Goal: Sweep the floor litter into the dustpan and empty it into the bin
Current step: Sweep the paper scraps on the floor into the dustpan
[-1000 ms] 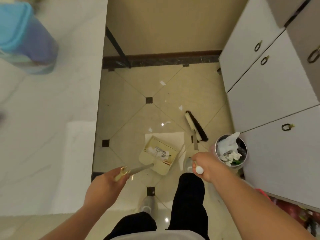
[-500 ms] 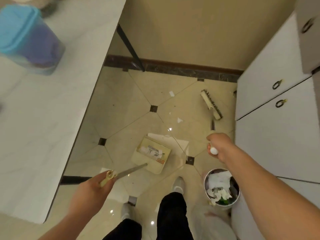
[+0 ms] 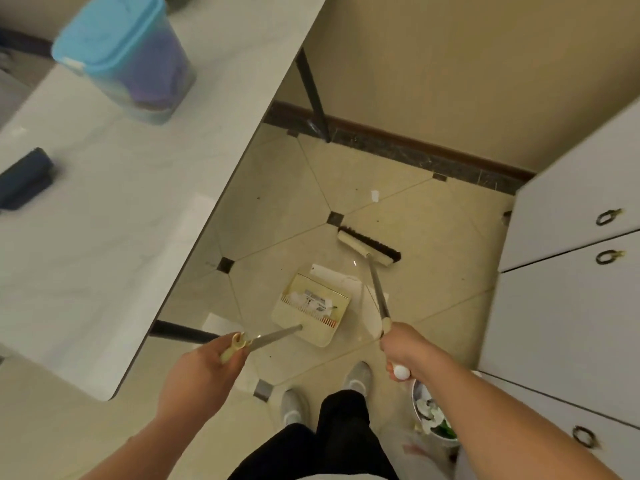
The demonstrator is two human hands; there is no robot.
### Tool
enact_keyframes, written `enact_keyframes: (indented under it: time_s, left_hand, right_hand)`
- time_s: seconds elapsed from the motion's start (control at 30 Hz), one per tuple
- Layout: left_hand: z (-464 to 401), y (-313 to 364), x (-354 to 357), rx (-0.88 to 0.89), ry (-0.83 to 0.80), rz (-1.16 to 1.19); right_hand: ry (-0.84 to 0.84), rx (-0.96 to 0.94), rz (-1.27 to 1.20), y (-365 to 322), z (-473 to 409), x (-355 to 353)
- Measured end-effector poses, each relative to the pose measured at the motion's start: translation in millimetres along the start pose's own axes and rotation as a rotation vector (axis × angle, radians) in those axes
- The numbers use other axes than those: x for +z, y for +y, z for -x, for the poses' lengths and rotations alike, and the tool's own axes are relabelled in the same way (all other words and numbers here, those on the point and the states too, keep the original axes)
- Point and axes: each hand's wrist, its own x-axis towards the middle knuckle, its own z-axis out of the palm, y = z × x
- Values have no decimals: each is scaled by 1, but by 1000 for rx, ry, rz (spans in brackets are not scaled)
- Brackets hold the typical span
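Beige tiled floor (image 3: 284,202), white cabinets (image 3: 568,306)

The left hand (image 3: 204,367) grips the long handle of the cream dustpan (image 3: 311,308), which sits on the tiled floor (image 3: 277,209) with paper scraps inside. The right hand (image 3: 403,351) holds the broom (image 3: 369,249), its head planted just beyond the pan. One white scrap (image 3: 374,196) lies farther off. A full bin (image 3: 431,414) stands by the white cabinets (image 3: 561,306), partly hidden under the right arm.
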Motion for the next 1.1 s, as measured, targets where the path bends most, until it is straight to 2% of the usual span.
enact_keyframes:
  time_s: [0.07, 0.17, 0.33, 0.43, 0.6, 0.77, 0.87, 0.97, 1.1]
  left_hand:
    - [-3, -7, 1, 18, -3, -10]
    - [-10, -23, -4, 42, -5, -5]
    - [-20, -25, -2, 42, -51, 48]
    - [-28, -11, -4, 46, -19, 58]
    - [-67, 57, 1, -8, -23, 76]
    - [-103, 137, 19, -52, 21, 79]
    - [-122, 179, 23, -30, 23, 61]
    - [-149, 211, 27, -16, 27, 47]
    - [-169, 240, 23, -18, 12, 78]
  right_hand:
    - [-35, 26, -42, 7, 20, 3]
    - [-21, 27, -294, 5, 55, -3]
    - [37, -69, -583, 5, 86, -30]
    - [74, -120, -678, -6, 70, -61]
    - [212, -131, -841, -61, -11, -169]
    - [314, -54, -860, -122, -91, -291]
    - [336, -39, -827, -148, -120, -329]
    - [258, -43, -689, -174, -136, -329]
    - [152, -33, -538, -169, -143, -297]
